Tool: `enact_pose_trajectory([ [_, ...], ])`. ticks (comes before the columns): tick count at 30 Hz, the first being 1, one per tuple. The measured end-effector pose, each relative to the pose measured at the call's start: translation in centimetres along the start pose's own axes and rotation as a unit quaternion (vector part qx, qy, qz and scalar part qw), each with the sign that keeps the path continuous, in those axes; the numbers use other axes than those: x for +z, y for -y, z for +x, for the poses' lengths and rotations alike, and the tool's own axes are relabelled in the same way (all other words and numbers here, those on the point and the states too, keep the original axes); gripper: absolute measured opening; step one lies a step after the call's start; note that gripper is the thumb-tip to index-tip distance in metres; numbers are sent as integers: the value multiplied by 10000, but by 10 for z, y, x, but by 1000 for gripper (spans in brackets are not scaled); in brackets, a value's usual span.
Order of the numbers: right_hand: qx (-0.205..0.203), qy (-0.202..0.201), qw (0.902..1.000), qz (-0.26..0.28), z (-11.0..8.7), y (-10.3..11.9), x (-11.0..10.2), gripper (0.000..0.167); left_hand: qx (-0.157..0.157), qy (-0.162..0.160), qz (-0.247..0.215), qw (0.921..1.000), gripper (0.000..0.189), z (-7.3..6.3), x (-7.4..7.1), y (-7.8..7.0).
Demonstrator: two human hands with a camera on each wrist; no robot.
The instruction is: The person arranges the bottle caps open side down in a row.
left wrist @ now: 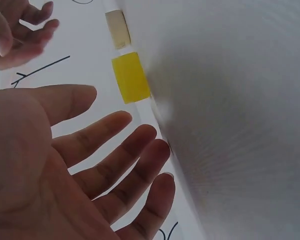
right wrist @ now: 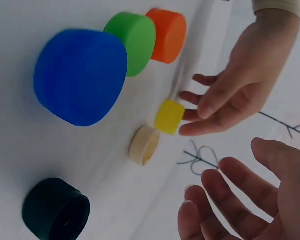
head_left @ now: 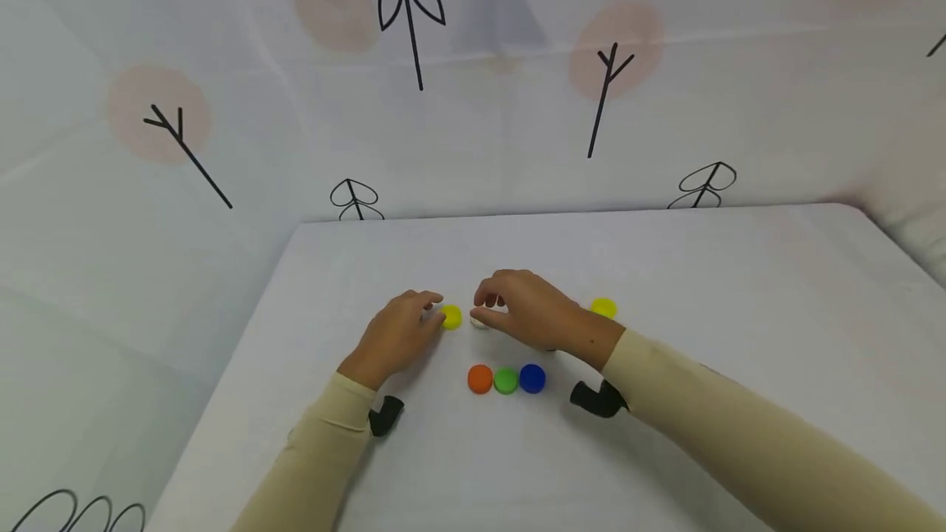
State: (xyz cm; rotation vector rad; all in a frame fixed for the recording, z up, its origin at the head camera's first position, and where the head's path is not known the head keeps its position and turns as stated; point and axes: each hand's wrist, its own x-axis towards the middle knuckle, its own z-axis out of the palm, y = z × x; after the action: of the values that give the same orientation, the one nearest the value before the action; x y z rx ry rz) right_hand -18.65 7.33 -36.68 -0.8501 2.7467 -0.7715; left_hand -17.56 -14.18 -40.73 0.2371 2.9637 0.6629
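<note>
My left hand (head_left: pixel 400 330) is beside a yellow bottle cap (head_left: pixel 451 317), its thumb at the cap's edge in the head view. In the left wrist view its fingers are spread, and the yellow cap (left wrist: pixel 131 77) stands beyond their tips. Fingers loosely bent, my right hand (head_left: pixel 532 308) hovers by a cream cap (head_left: pixel 479 323) and partly hides it. Nothing is between those fingers in the right wrist view, where the cream cap (right wrist: pixel 144 145) lies next to the yellow one (right wrist: pixel 169 116), its hollow side showing.
Orange (head_left: pixel 479 379), green (head_left: pixel 506 381) and blue (head_left: pixel 532 378) caps form a row nearer me. A dark cap (right wrist: pixel 55 207) is mostly hidden under my right wrist in the head view. Another yellow cap (head_left: pixel 603 307) lies beyond my right forearm. Patterned cloth (head_left: pixel 502 130) hangs behind the white table (head_left: pixel 458 466).
</note>
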Motion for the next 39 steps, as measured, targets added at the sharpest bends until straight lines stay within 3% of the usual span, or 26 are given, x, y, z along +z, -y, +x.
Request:
enact_pose_trajectory([
  [7, -51, 369, 9991, -206, 24, 1, 7, 29, 89, 92, -26, 9999, 31, 2, 4, 6],
  [19, 95, 617, 9957, -677, 44, 7, 19, 40, 191, 131, -53, 9997, 30, 1, 1, 2],
  [39, 49, 829, 9949, -580, 58, 8, 34, 29, 167, 29, -96, 9998, 26, -2, -1, 1],
])
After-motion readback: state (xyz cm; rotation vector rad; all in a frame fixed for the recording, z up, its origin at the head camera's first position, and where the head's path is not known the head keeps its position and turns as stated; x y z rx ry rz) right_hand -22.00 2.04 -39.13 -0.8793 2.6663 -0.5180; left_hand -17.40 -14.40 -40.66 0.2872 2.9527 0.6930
